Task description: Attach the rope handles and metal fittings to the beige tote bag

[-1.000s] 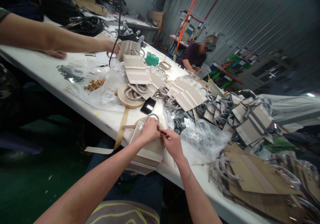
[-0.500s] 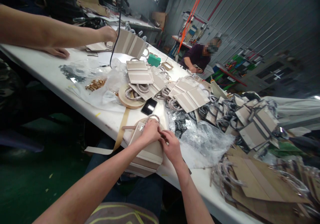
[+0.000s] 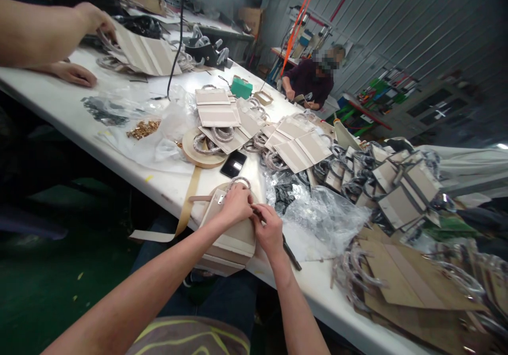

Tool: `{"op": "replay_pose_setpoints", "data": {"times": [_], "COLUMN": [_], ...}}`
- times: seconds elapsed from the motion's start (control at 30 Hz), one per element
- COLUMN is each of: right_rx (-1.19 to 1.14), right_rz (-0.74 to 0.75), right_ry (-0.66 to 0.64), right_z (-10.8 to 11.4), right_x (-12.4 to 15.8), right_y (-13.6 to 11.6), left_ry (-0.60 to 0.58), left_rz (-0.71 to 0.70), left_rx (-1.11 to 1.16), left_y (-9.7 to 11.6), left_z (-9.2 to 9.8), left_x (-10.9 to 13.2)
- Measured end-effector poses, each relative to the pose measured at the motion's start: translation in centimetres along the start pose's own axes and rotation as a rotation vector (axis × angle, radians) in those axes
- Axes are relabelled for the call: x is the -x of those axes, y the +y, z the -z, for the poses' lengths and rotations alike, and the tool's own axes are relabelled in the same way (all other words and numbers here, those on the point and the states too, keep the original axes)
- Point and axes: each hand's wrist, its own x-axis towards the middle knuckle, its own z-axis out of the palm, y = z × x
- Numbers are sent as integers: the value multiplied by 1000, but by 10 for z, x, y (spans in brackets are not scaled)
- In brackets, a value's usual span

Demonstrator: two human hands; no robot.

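Note:
A beige handbag piece (image 3: 228,244) lies at the table's front edge, partly overhanging my lap. At its top are a plastic-wrapped ring handle (image 3: 243,180), a small metal plate (image 3: 220,200) and a narrow tan strap (image 3: 199,198). My left hand (image 3: 237,202) rests on the top of this piece, its fingers closed at the upper right edge. Touching those fingertips, my right hand (image 3: 266,225) pinches something small and dark at the same edge; the fingers hide what it is. Beside my right wrist lies a dark slim tool (image 3: 291,253).
A phone (image 3: 233,164), a tape roll (image 3: 202,156) and stacked beige panels (image 3: 218,114) lie ahead. Golden fittings (image 3: 143,129) are at left, a clear plastic bag (image 3: 323,220) and brown panels (image 3: 397,275) at right. A co-worker's arm (image 3: 43,32) reaches in; another person (image 3: 307,82) sits opposite.
My hands stay at the same edge of the bag piece, with slight finger movement. The co-worker's hand at left has moved a panel leftward. The view has shifted slightly.

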Motion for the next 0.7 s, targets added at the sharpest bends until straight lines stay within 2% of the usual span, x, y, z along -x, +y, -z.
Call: {"op": "replay_pose_setpoints", "data": {"times": [0.3,0.57,0.7], "right_rx": [-3,-24,-22], "right_rz": [-15,-32,-28], "right_ry": [41,33,-13], "right_z": [-4,-5,-2], "right_x": [4,2,-2], "right_y": [1,2,-1], "left_ry": [-78,-108,-121], "left_rz": [-13,-93,-112], "left_rx": [-45,-103,-152], "left_y": [4,-2,-1], "left_z": [9,11,13], "left_x": [-11,-17,-23]}}
